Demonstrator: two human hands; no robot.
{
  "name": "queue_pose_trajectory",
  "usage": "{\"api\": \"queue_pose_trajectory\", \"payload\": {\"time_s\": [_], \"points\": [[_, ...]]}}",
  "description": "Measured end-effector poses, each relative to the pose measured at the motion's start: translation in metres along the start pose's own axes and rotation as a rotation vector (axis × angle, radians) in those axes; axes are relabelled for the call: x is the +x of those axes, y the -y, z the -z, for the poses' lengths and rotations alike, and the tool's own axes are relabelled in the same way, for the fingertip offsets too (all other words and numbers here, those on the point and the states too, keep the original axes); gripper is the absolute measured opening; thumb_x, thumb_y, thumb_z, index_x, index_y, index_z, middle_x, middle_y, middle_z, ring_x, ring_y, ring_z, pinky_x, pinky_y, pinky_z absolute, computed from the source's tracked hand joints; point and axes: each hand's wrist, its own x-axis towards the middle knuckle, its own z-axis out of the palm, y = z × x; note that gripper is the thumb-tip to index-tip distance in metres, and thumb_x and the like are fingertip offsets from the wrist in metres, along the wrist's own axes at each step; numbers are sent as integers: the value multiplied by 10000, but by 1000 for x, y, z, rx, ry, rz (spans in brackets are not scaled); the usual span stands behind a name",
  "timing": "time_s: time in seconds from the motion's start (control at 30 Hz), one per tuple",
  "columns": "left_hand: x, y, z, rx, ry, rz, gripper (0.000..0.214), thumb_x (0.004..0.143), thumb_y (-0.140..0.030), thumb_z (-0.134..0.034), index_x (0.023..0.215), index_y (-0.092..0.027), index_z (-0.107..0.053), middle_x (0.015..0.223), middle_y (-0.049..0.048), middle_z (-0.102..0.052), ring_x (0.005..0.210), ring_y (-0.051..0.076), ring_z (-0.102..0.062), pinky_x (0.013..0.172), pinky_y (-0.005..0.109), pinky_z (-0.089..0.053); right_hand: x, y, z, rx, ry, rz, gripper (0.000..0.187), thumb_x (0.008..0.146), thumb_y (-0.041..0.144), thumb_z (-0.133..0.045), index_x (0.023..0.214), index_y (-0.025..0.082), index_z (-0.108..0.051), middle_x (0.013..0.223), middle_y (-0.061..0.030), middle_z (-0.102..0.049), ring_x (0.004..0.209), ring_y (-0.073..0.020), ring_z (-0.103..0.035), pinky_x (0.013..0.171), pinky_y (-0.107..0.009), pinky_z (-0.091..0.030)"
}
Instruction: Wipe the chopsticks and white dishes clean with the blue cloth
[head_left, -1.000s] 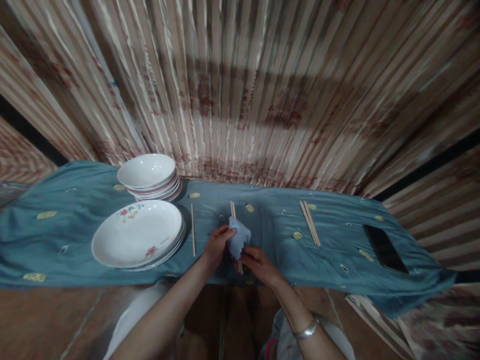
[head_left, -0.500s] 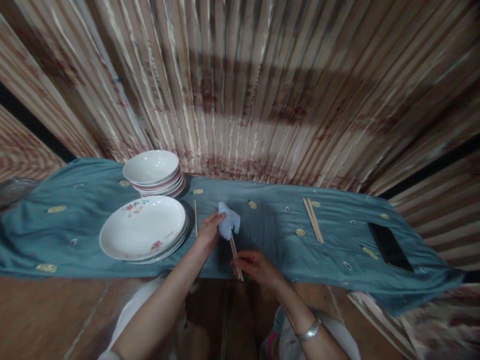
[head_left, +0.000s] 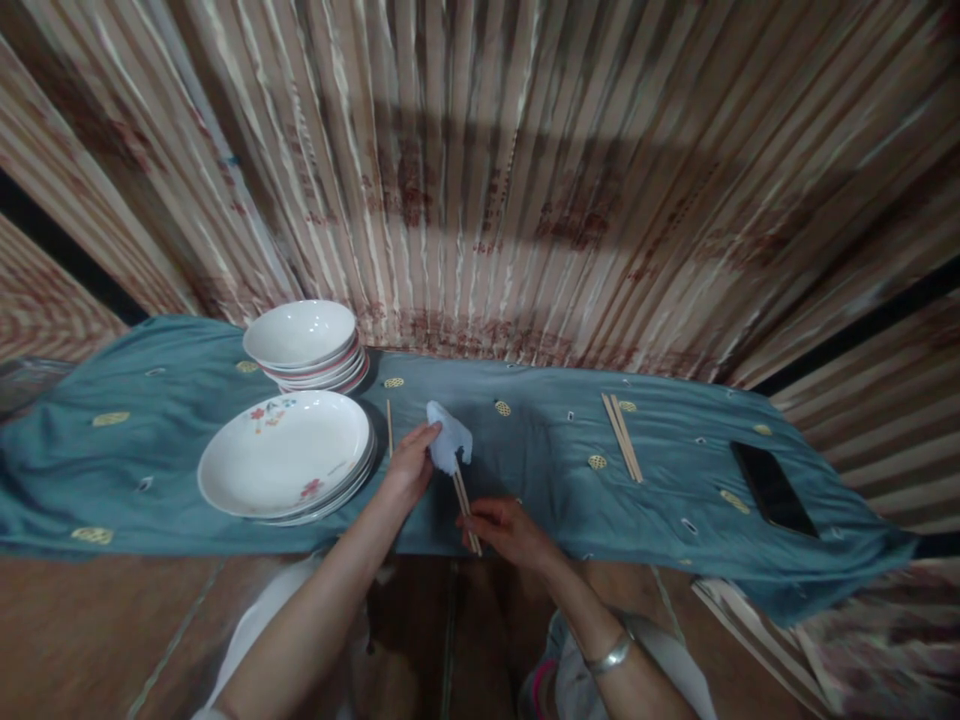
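Note:
My left hand point(head_left: 413, 462) is closed on a pale blue cloth point(head_left: 448, 437), which is folded around the far ends of a pair of wooden chopsticks point(head_left: 461, 497). Fingers of my right hand point(head_left: 506, 529) pinch the same chopsticks near their close ends. The pair slants over the front part of the table, and its far tips are hidden by the cloth. Just left of my left hand, a single chopstick point(head_left: 389, 428) lies on the tablecloth, partly covered by that hand.
A stack of white floral plates point(head_left: 285, 460) stands left of my hands, with a stack of bowls point(head_left: 300, 335) behind it. More chopsticks point(head_left: 622, 437) and a black phone point(head_left: 772, 488) lie to the right on the teal tablecloth point(head_left: 540, 440). Behind hangs a pleated curtain point(head_left: 480, 200).
Both hands, with the cloth and chopsticks, have shifted very slightly left in view. The grip of each hand looks the same.

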Motion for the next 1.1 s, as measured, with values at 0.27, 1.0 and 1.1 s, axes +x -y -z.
{"api": "queue_pose_trajectory", "payload": {"time_s": [0.27,1.0,1.1], "points": [[-5,6,-2,-17,80,98,288,568,-340,-843,686,-135,-678,651,47,-687,692,193,-658,636,279,-486,2,0,-11,45,-24,-1,423,783,591,-624,819,174,-690,666,-2,-651,621,-131,-575,637,-267,-457],[-15,15,-6,69,43,84,339,443,-233,-877,709,-124,-699,624,18,-681,551,125,-585,582,244,-441,4,4,-3,169,-119,-92,515,584,661,-750,692,168,-646,574,21,-615,509,-110,-544,535,-255,-451],[-12,10,-6,49,56,66,342,440,-241,-873,706,-114,-700,613,21,-678,534,125,-585,559,240,-438,3,2,-7,140,-106,-109,515,565,654,-761,662,165,-633,562,22,-616,498,-108,-546,522,-246,-448]]}}
